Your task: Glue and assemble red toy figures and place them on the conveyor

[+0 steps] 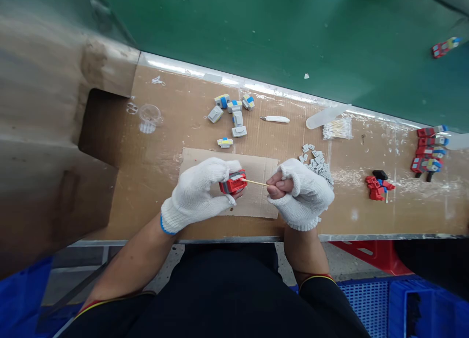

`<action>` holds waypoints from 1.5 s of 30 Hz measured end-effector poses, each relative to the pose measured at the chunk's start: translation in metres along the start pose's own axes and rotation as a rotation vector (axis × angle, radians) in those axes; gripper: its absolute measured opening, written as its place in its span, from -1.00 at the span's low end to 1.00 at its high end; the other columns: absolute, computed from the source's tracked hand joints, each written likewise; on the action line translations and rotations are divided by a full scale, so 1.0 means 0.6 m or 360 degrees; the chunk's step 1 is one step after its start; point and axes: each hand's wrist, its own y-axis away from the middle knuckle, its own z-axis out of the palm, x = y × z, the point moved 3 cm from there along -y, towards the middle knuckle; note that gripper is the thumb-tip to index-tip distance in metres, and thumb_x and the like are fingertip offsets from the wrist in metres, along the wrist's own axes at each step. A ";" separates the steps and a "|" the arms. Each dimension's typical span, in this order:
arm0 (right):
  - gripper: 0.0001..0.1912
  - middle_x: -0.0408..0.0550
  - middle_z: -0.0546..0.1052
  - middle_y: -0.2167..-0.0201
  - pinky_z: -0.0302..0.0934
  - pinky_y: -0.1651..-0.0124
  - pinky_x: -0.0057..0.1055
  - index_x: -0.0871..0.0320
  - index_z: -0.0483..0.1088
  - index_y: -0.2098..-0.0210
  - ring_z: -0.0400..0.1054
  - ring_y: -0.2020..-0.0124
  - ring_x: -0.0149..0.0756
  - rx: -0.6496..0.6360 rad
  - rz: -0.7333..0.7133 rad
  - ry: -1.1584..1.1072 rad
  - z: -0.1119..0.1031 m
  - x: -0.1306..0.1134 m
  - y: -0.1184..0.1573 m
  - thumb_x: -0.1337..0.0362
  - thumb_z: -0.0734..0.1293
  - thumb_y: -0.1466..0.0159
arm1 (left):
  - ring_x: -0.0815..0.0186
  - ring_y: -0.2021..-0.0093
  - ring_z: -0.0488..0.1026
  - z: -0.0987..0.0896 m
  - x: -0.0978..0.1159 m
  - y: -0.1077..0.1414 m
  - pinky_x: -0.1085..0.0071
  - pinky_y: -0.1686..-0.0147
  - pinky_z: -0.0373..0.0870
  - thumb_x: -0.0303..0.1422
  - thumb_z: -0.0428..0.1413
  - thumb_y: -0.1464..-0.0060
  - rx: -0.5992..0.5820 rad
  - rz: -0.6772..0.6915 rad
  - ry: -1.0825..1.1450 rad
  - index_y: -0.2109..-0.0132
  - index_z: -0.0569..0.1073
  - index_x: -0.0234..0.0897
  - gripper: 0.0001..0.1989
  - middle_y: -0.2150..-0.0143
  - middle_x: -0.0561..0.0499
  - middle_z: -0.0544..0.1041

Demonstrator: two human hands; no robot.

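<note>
In a white knit glove, my left hand (203, 189) grips a small red and grey plastic toy part (234, 182) between thumb and fingers. My right hand (302, 191), gloved with bare fingertips, pinches a thin cotton swab (256, 183). The swab's tip meets the toy part's right side. Both hands are above a flat cardboard piece (258, 203). Just beyond my right hand lies a heap of small grey pieces (318, 163). Several grey, yellow and blue toy parts (234, 106) sit farther back on the bench.
A white-handled craft knife (275, 119) lies behind the cardboard. Near it are a translucent strip (326, 116) and a bundle of cotton swabs (337, 128). A clear round cup (149, 114) stands left. Red toy parts (378, 187) and assembled red toys (427, 164) lie right. Behind runs a green surface (278, 40).
</note>
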 end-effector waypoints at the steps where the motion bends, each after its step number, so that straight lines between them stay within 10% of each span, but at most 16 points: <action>1: -0.63 -0.26 0.53 0.59 0.28 0.54 -0.34 -0.03 0.52 0.43 0.37 0.61 -0.35 -0.0005 0.0002 0.0008 -0.001 0.001 0.000 0.24 0.67 -0.44 | -0.13 0.02 0.87 0.000 -0.001 0.001 -0.07 0.01 0.94 -0.35 0.53 -0.25 0.0007 -0.0008 0.0005 -0.09 0.67 -0.04 -0.67 -0.10 -0.15 0.86; 24: -0.70 -0.20 0.66 0.45 0.42 0.44 -0.31 -0.02 0.57 0.32 0.53 0.51 -0.31 0.0321 0.0052 -0.0156 -0.050 0.031 0.034 0.13 0.64 -0.50 | 0.06 0.15 0.84 -0.012 0.010 -0.012 0.14 0.05 0.89 -0.47 0.51 -0.18 0.0084 0.0000 0.0032 0.05 0.69 -0.17 -0.75 -0.02 -0.14 0.86; 33: -0.73 -0.18 0.55 0.38 0.26 0.21 -0.24 0.00 0.41 0.23 0.34 0.38 -0.27 -0.0996 -0.0250 0.0104 0.003 0.029 0.013 0.33 0.35 -0.65 | 0.20 0.12 0.86 -0.049 -0.041 -0.005 0.33 0.12 0.83 -0.36 0.67 -0.03 0.0779 -0.0149 0.0437 0.01 0.45 -0.11 -0.41 -0.10 0.03 0.86; 41: -0.82 -0.14 0.57 0.28 0.17 0.15 -0.23 0.01 0.42 0.17 0.33 0.29 -0.22 -0.1320 -0.0253 0.0233 0.026 0.055 0.033 0.44 0.36 -0.51 | 0.11 0.14 0.81 -0.061 -0.047 -0.009 0.16 0.09 0.80 -0.34 0.59 -0.06 0.0672 -0.0396 0.0513 -0.12 0.58 -0.11 -0.46 -0.01 -0.04 0.82; 45: -0.87 -0.12 0.60 0.24 0.30 0.11 -0.22 0.01 0.48 0.09 0.40 0.26 -0.21 -0.1272 -0.0122 0.0117 0.002 0.050 0.022 0.19 0.50 -0.55 | 0.17 0.16 0.74 -0.057 -0.023 -0.013 0.23 0.13 0.73 -0.44 0.44 -0.11 0.0511 -0.0348 0.0419 0.00 0.65 -0.19 -0.69 0.03 -0.04 0.77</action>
